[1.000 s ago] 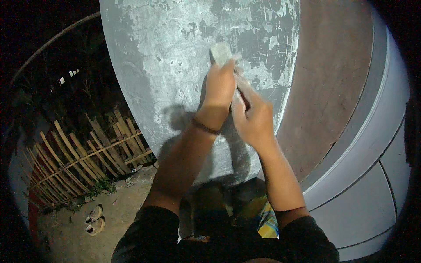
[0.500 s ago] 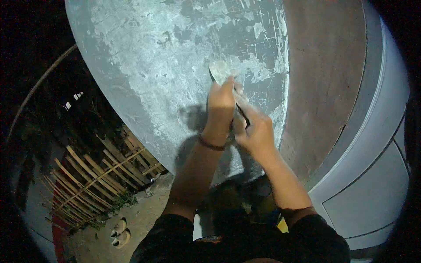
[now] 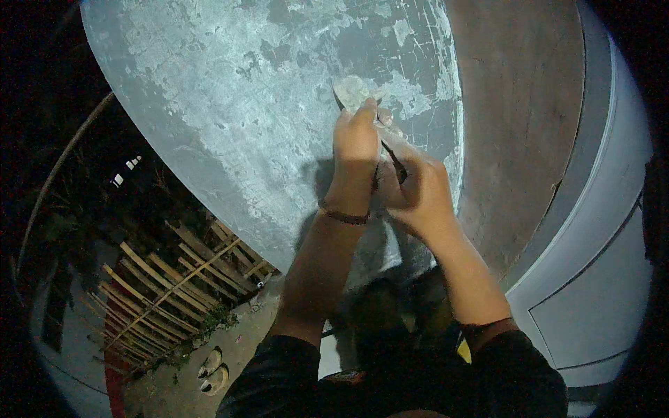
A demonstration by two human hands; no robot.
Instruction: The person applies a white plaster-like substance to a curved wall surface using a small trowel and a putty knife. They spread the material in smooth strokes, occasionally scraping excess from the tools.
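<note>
A wall (image 3: pixel 230 118) with flaking grey paint and whitish bare patches curves in front of me. Against it lies the broad, pale, dusty blade of a scraper (image 3: pixel 350 90). My left hand (image 3: pixel 356 143) is closed on the scraper just below the blade, with the thumb pointing up along it. Lower and to the right, my right hand (image 3: pixel 424 188) is closed round the dark handle end. Most of the handle is hidden by my fingers. A dark band circles my left wrist.
Right of the flaking surface runs a brown wall strip (image 3: pixel 516 125), then a pale grey panelled surface (image 3: pixel 592 292). Down on the left are a bamboo fence (image 3: pixel 167 289) and a pair of shoes (image 3: pixel 213 373) on the ground. Behind the fence it is dark.
Both hands and the scraper have shifted slightly up the wall, my right hand also a little to the right. The view has turned a little, so the fence and shoes sit further right.
</note>
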